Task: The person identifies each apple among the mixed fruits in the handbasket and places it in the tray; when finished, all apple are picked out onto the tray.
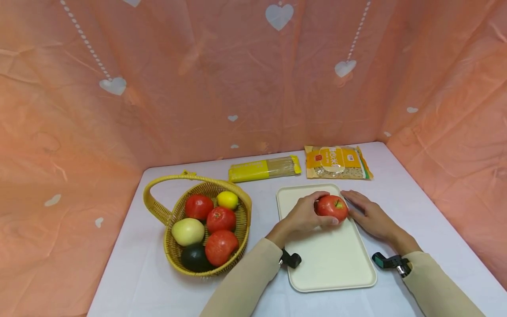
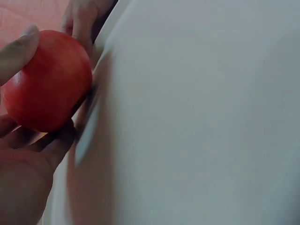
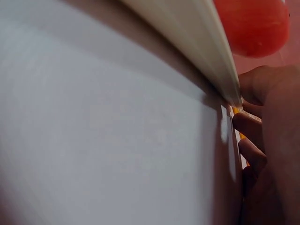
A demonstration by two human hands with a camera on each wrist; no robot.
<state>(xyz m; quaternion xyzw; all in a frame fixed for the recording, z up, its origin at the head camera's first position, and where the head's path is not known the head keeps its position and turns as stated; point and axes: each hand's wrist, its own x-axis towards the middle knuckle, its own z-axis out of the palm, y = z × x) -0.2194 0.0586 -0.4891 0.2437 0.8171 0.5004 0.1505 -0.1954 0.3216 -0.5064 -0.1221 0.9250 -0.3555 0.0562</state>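
Note:
In the head view my left hand (image 1: 306, 214) holds a red apple (image 1: 332, 208) above the far part of a cream tray (image 1: 330, 259). Thumb and fingers curve around the apple (image 2: 51, 82) in the left wrist view, with its stem end facing up in the head view. My right hand (image 1: 374, 219) lies by the tray's far right edge, fingers loosely extended. Seen from the right wrist, that hand (image 3: 276, 122) has its thumb at the tray's rim (image 3: 206, 42) and its other fingers low near the tabletop; whether they touch the rim is hard to tell.
A yellow wicker basket (image 1: 168, 251) with a tall handle stands left of the tray, holding several fruits and vegetables, among them a lemon (image 1: 227, 200). Behind the tray lie a yellow noodle packet (image 1: 264, 169) and an orange grain bag (image 1: 337, 163). A peach-coloured curtain (image 1: 253, 88) surrounds the table.

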